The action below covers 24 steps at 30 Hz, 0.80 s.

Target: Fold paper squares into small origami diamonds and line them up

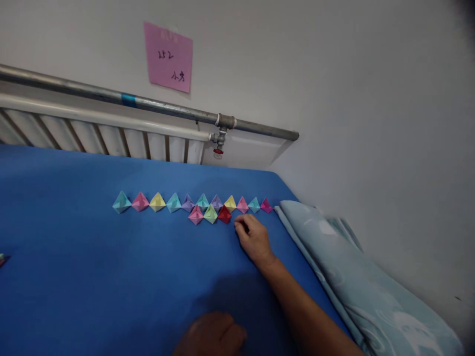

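A row of several small folded paper shapes (pixel 173 202) in teal, pink, yellow, purple and magenta lies across the blue sheet (pixel 92 257). Three more, pink, green and red (pixel 224 213), sit just in front of that row. My right hand (pixel 254 240) reaches out to the right of the red one, its fingers curled together just below the row; I cannot make out anything in them. My left hand (pixel 212 336) rests near the bottom edge, blurred, its fingers bent under.
A folded light-blue quilt (pixel 352 287) lies along the right side of the blue sheet. A white radiator (pixel 111 136) and a metal pipe (pixel 156 105) run along the wall behind. A pink note (pixel 168 57) is stuck on the wall. Something coloured shows at the left edge (pixel 3 259).
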{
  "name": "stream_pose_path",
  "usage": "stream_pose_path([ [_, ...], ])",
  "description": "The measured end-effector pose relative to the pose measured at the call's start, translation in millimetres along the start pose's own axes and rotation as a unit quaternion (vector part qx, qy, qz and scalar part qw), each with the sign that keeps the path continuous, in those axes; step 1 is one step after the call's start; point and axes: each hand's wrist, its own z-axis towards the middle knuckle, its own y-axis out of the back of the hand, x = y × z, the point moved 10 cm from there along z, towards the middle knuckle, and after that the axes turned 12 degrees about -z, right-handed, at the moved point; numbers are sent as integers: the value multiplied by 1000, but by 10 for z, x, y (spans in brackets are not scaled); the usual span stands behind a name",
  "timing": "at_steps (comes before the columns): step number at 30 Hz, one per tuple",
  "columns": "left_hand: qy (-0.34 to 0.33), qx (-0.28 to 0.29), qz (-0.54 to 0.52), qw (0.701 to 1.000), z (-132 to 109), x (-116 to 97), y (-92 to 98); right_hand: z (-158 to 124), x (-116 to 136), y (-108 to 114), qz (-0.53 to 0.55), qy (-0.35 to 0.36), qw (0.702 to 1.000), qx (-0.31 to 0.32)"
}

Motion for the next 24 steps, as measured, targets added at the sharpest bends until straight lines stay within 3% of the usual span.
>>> stream_pose_path([
  [6, -22, -33, -16, 999, 40, 13, 27, -2, -98, -5, -3, -23, 1000, -15],
  [11, -30, 3, -31, 999, 21, 67, -72, 4, -178, -6, -6, -47, 998, -29],
  [16, -7, -45, -54, 997, 30, 41, 68, 7, -252, -32, -24, -70, 997, -36],
  [21, 43, 34, -24, 998, 137, 46, 51, 33, -250, 15, -25, -97, 994, -40],
  [24, 60, 119, 6, 991, 212, 19, -11, 25, -192, 108, 2, -123, 991, -46],
])
